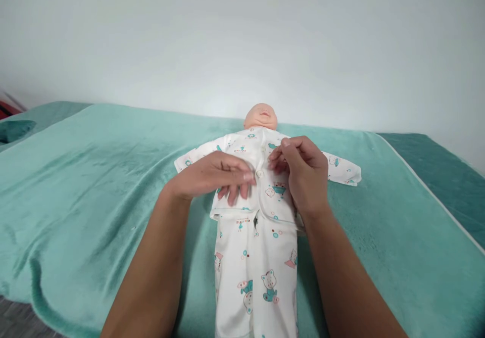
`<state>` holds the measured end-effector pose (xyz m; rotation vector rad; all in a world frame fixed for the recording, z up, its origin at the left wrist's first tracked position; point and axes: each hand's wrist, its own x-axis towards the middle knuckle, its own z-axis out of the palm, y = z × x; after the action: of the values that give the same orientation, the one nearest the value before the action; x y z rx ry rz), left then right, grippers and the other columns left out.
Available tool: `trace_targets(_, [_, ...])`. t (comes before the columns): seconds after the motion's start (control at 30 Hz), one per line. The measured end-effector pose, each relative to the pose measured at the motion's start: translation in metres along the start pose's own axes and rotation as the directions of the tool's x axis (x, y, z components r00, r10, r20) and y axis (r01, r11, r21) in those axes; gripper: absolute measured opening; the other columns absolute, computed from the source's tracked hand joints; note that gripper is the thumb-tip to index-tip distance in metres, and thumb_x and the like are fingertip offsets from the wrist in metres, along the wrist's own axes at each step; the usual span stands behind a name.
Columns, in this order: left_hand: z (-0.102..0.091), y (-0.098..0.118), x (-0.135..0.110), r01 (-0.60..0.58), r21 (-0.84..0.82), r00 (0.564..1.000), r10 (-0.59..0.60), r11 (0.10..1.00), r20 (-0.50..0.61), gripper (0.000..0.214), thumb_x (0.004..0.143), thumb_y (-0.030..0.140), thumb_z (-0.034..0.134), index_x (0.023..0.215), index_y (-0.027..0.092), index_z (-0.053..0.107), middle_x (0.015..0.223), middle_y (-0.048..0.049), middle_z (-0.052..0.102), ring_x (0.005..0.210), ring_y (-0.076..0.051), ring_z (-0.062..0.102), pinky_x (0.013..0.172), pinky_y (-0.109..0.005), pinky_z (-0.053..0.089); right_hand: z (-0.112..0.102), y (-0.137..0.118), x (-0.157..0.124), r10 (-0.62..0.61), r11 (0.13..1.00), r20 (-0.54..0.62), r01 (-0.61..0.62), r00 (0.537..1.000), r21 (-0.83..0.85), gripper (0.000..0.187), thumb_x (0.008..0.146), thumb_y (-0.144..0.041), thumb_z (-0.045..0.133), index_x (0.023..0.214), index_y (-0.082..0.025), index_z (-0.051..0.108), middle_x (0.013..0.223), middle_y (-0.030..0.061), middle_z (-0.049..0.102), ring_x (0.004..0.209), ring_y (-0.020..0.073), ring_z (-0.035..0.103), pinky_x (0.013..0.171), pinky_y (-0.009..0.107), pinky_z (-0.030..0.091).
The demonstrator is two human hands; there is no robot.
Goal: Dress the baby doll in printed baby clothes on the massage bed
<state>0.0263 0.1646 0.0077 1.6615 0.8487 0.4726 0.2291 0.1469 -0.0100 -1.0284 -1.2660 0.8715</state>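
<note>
A baby doll [261, 117] lies on its back in a white printed baby jacket [242, 146] and matching trousers [246, 257]. The jacket's front is drawn together, with a round button [259, 174] at mid-chest. My left hand [223, 174] is over the jacket beside that button, fingers loosely bent and apart, gripping nothing visible. On the button's other side is my right hand [301, 169], its fingers curled but slightly spread, with nothing seen between them. A small dark spot shows at the trousers' waist. Both jacket sleeves stretch out sideways.
A mint-green plush blanket [113, 201] covers the surface under the doll, wrinkled on the left. Darker green cloth [447, 176] shows at the right. A pale wall [242, 45] rises behind, and something red [7, 109] is at the far left edge.
</note>
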Motion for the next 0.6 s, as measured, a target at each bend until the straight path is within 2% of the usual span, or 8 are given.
trace_targets(0.07, [0.0, -0.002, 0.002, -0.065, -0.044, 0.981, 0.055, 0.997, -0.185, 0.031, 0.09, 0.046, 0.064, 0.086, 0.016, 0.072, 0.077, -0.0069, 0.076, 0.057, -0.013, 0.067, 0.05, -0.021, 0.048, 0.0, 0.003, 0.0, -0.102, 0.994, -0.051, 0.099, 0.994, -0.045, 0.021, 0.094, -0.038, 0.059, 0.078, -0.024, 0.062, 0.082, 0.0003, 0.069, 0.076, 0.0148, 0.065, 0.073, 0.03, 0.054])
trace_targets(0.1, [-0.001, -0.003, 0.001, -0.061, -0.047, 0.976, 0.049, 0.997, -0.214, 0.031, 0.09, 0.046, 0.064, 0.088, 0.016, 0.073, 0.08, -0.0071, 0.077, 0.058, -0.013, 0.068, 0.052, -0.021, 0.05, 0.0, 0.004, 0.0, -0.133, 0.989, -0.042, 0.13, 0.99, -0.076, 0.02, 0.095, -0.037, 0.059, 0.08, -0.025, 0.065, 0.084, 0.0008, 0.069, 0.081, 0.0161, 0.065, 0.078, 0.031, 0.054])
trace_targets(0.13, [-0.002, -0.003, 0.0, -0.031, -0.038, 0.981, 0.023, 0.999, -0.192, 0.031, 0.09, 0.046, 0.064, 0.089, 0.016, 0.073, 0.083, -0.0076, 0.077, 0.06, -0.014, 0.069, 0.056, -0.022, 0.053, -0.001, 0.004, -0.001, -0.148, 0.983, -0.019, 0.145, 0.989, -0.11, 0.02, 0.095, -0.036, 0.059, 0.08, -0.025, 0.066, 0.085, 0.0011, 0.07, 0.085, 0.0172, 0.065, 0.081, 0.032, 0.053])
trace_targets(0.2, [-0.004, -0.002, -0.004, 0.061, 0.009, 0.997, -0.06, 0.998, -0.049, 0.033, 0.09, 0.048, 0.065, 0.089, 0.017, 0.077, 0.089, -0.0088, 0.079, 0.066, -0.015, 0.072, 0.064, -0.025, 0.057, -0.002, 0.005, -0.001, -0.138, 0.974, 0.043, 0.143, 0.99, -0.177, 0.022, 0.095, -0.038, 0.059, 0.08, -0.025, 0.069, 0.085, 0.0014, 0.07, 0.088, 0.019, 0.065, 0.08, 0.033, 0.052])
trace_targets(0.3, [-0.005, -0.001, -0.011, 0.155, 0.049, 0.978, -0.161, 0.987, 0.134, 0.036, 0.089, 0.052, 0.065, 0.089, 0.019, 0.08, 0.091, -0.0102, 0.079, 0.078, -0.019, 0.075, 0.074, -0.028, 0.06, -0.003, 0.005, 0.0, -0.091, 0.964, 0.107, 0.114, 0.99, -0.238, 0.025, 0.095, -0.041, 0.058, 0.08, -0.025, 0.07, 0.084, 0.0017, 0.071, 0.088, 0.0202, 0.065, 0.076, 0.033, 0.051])
trace_targets(0.43, [-0.007, -0.004, -0.014, 0.186, 0.018, 0.965, -0.186, 0.982, 0.184, 0.039, 0.087, 0.054, 0.066, 0.089, 0.018, 0.079, 0.082, -0.0105, 0.079, 0.07, -0.019, 0.075, 0.066, -0.027, 0.059, -0.003, 0.006, 0.0, -0.062, 0.963, 0.125, 0.092, 0.99, -0.254, 0.026, 0.095, -0.042, 0.058, 0.08, -0.024, 0.07, 0.085, 0.0016, 0.07, 0.086, 0.0192, 0.065, 0.073, 0.031, 0.049])
trace_targets(0.6, [-0.007, -0.006, -0.011, 0.133, -0.008, 0.965, -0.127, 0.991, 0.227, 0.035, 0.089, 0.048, 0.065, 0.101, 0.018, 0.078, 0.082, -0.0098, 0.079, 0.059, -0.016, 0.072, 0.062, -0.026, 0.057, -0.003, 0.007, 0.0, -0.085, 0.957, 0.111, 0.112, 0.99, -0.267, 0.025, 0.096, -0.04, 0.057, 0.08, -0.024, 0.069, 0.084, 0.0012, 0.07, 0.084, 0.0185, 0.063, 0.076, 0.033, 0.049])
